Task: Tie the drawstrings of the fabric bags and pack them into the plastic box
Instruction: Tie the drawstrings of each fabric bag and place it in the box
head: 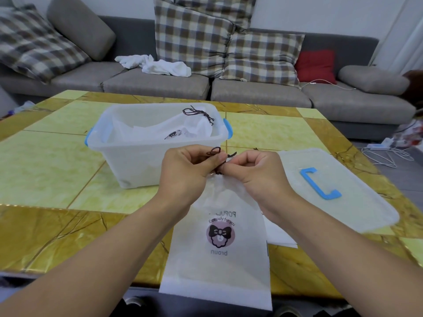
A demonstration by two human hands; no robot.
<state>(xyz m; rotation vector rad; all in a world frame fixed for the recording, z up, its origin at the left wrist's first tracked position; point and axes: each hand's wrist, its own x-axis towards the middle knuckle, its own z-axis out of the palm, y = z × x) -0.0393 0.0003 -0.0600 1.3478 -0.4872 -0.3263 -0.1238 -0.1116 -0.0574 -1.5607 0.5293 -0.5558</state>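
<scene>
Pinching the dark drawstring (220, 157) at the gathered mouth, my left hand (185, 171) and right hand (256, 173) each keep a tight grip on the cord. I see the white fabric bag (217, 252) lying lengthwise, mouth toward the counter's middle and bottom hem hanging past the near edge. Just beyond my hands, the plastic box (146, 165) stands open with another tied bag (183, 129) inside. Its lid (332, 186) lies flat by the right edge, touching more white fabric (278, 236) that the bag partly hides. Bare counter (45, 168) stretches to the left. My fingers cover the knot.
</scene>
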